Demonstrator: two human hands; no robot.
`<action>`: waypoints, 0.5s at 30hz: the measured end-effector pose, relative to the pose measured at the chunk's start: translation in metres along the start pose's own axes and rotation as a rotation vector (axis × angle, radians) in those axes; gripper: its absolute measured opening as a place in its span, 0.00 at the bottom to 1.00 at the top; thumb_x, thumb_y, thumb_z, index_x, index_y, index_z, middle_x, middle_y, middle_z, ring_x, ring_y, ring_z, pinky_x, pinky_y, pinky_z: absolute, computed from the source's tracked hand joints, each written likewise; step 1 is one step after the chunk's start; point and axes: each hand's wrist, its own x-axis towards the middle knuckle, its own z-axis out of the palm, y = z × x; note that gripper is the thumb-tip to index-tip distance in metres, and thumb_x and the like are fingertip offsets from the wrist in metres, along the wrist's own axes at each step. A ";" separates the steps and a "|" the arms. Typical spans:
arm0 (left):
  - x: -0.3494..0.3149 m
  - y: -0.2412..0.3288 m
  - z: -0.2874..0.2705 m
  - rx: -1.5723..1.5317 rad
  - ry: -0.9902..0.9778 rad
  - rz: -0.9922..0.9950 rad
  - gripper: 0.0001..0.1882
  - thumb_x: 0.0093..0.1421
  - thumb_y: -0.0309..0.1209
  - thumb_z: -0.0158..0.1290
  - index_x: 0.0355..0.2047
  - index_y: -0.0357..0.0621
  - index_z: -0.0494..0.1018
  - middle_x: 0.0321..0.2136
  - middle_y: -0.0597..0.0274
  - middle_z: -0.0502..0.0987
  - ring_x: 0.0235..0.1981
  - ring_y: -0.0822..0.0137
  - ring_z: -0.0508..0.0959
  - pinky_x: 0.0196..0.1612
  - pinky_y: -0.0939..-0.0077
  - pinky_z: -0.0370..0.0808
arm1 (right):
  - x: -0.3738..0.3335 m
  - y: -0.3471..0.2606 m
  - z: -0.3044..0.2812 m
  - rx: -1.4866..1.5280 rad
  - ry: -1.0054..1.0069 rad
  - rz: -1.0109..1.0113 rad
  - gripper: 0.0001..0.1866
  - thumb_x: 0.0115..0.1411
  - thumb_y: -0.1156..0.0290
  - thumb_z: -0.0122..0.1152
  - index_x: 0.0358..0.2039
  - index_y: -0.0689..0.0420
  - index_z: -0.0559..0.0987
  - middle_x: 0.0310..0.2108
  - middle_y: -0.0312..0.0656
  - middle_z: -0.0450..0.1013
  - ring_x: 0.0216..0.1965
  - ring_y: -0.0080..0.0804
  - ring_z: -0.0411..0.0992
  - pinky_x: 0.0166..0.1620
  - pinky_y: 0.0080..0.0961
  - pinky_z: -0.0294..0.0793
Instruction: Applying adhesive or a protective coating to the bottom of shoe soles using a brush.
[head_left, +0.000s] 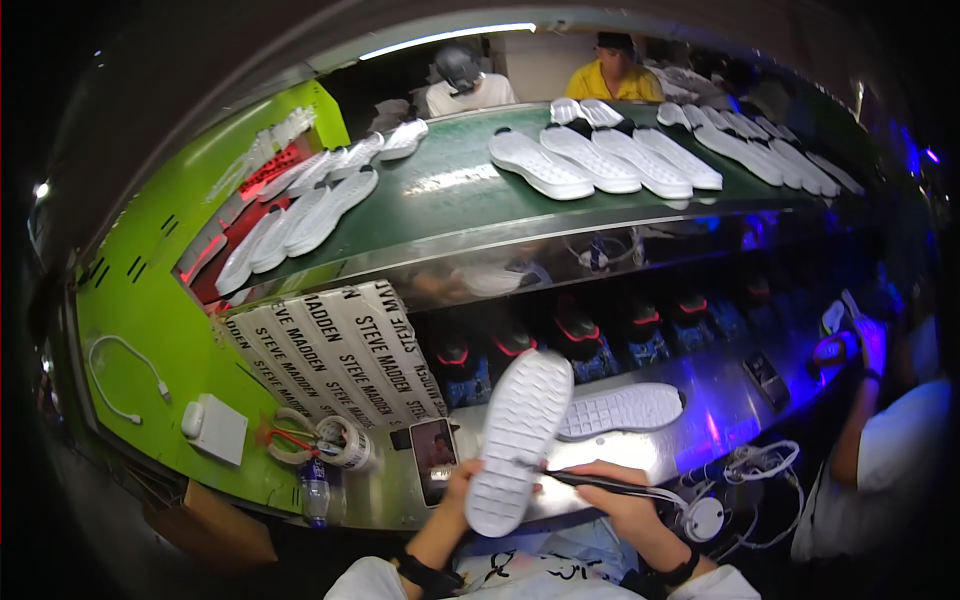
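My left hand point(458, 492) holds a white shoe sole point(518, 440) upright by its lower end, tread side toward me. My right hand point(625, 498) grips a thin dark pen-like tool point(590, 483) with a white cord, its tip touching the sole's lower right edge. A second white sole point(622, 409) lies flat on the shiny metal bench point(700, 420) just behind the held one.
A green conveyor belt point(450, 195) above carries several white soles. Dark shoes sit on a lower shelf. A phone point(433, 458), tape roll point(345, 442), scissors, water bottle point(314, 492) and printed paper lie at left. Another person's hand point(868, 340) works at right; two people stand beyond the belt.
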 end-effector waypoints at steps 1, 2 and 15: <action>0.000 -0.023 -0.014 0.093 0.261 -0.037 0.39 0.54 0.47 0.42 0.61 0.34 0.53 0.56 0.37 0.62 0.54 0.38 0.66 0.57 0.39 0.61 | 0.006 0.001 0.004 -0.158 -0.129 0.058 0.14 0.54 0.78 0.59 0.43 0.63 0.78 0.34 0.39 0.76 0.36 0.21 0.71 0.38 0.18 0.70; 0.005 -0.040 -0.027 -0.142 0.084 -0.089 0.38 0.57 0.50 0.40 0.61 0.35 0.53 0.55 0.38 0.63 0.54 0.40 0.67 0.57 0.42 0.62 | 0.014 0.003 0.010 -0.220 0.049 -0.151 0.13 0.54 0.78 0.61 0.42 0.62 0.79 0.33 0.42 0.76 0.35 0.25 0.73 0.37 0.19 0.70; 0.024 -0.047 -0.041 -0.310 0.076 0.049 0.33 0.63 0.51 0.33 0.57 0.37 0.59 0.48 0.39 0.70 0.43 0.46 0.76 0.46 0.53 0.75 | 0.011 0.009 0.043 -0.674 -0.213 -0.730 0.15 0.46 0.77 0.64 0.38 0.60 0.80 0.34 0.39 0.77 0.31 0.29 0.68 0.39 0.26 0.67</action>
